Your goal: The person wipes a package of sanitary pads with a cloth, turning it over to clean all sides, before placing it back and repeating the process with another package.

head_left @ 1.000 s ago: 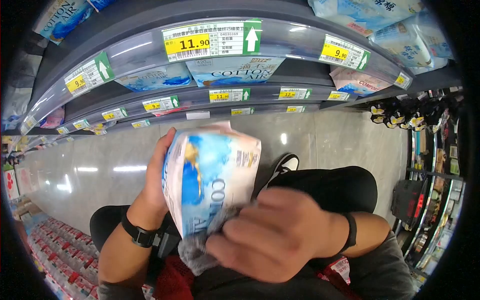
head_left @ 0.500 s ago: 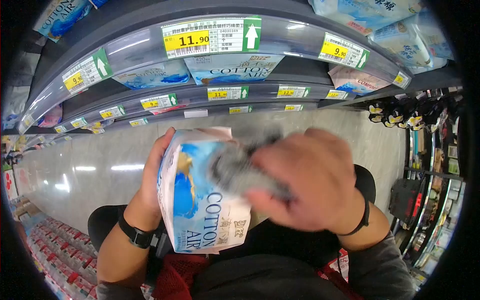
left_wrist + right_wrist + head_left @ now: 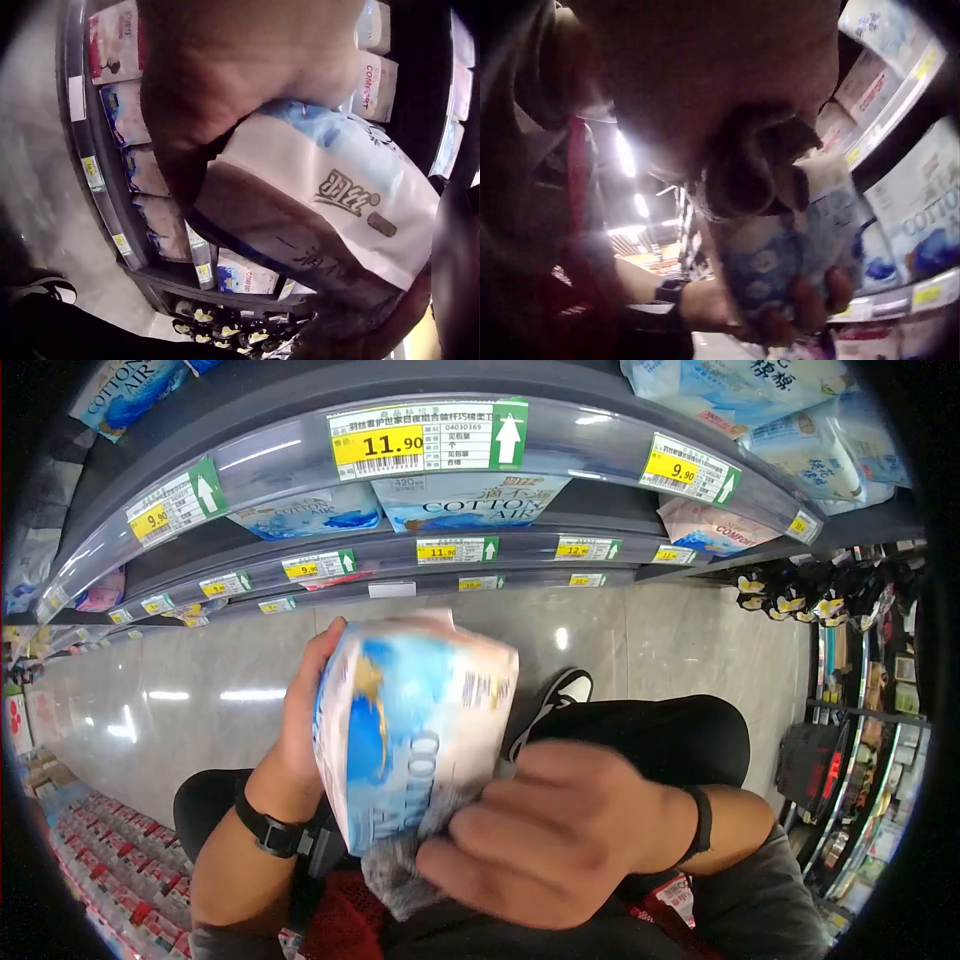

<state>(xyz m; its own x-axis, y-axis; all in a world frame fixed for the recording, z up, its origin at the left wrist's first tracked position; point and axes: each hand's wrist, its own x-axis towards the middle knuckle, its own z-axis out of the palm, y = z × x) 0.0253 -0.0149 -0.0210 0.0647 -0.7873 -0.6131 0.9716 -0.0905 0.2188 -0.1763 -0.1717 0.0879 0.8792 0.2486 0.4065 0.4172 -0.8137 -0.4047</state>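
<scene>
A blue and white COTTON AIR package (image 3: 400, 710) is gripped along its left side by my left hand (image 3: 305, 725); its printed face is toward the head camera. My right hand (image 3: 560, 835), slightly blurred, holds a crumpled grey cloth (image 3: 400, 875) against the package's lower edge. In the left wrist view, the left hand (image 3: 240, 67) lies over one end of the package (image 3: 337, 187). The right wrist view shows the grey cloth (image 3: 742, 165) bunched under the right hand (image 3: 720, 75), with left fingertips (image 3: 806, 304) around the package (image 3: 780, 247).
Curved shelves with price tags (image 3: 425, 440) and more packages (image 3: 470, 502) run across the front. Below them is a shiny grey floor (image 3: 200, 660). Red and white packs (image 3: 110, 850) stand at lower left, and a rack of goods (image 3: 870, 700) at right. A shoe (image 3: 565, 695) is beyond the package.
The right hand and cloth have moved from the package's upper right down to its lower edge since half a second ago. The package has tilted, and the left hand keeps its grip.
</scene>
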